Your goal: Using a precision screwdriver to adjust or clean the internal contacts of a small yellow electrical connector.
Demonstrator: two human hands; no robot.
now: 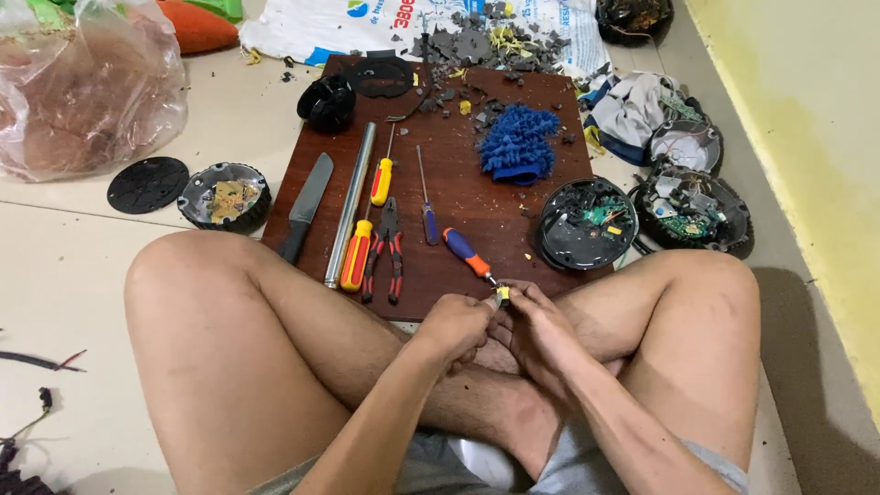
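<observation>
Hands together above crossed legs: left hand [456, 327] and right hand [534, 323], grip of each clenched on small yellow part [502, 294], held close for fine work. Blue-handled screwdriver [467, 254] lying just beside, tools lined on board [456, 147] within reach.

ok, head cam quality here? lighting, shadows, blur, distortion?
Head view: soft even light, no harsh glare; a dark shadow falls on the floor right of the knee. The wooden board and its tools are sharp. The small yellow part pinched between left hand and right hand is too tiny to resolve. Slight wide-angle stretch at the edges.
</observation>
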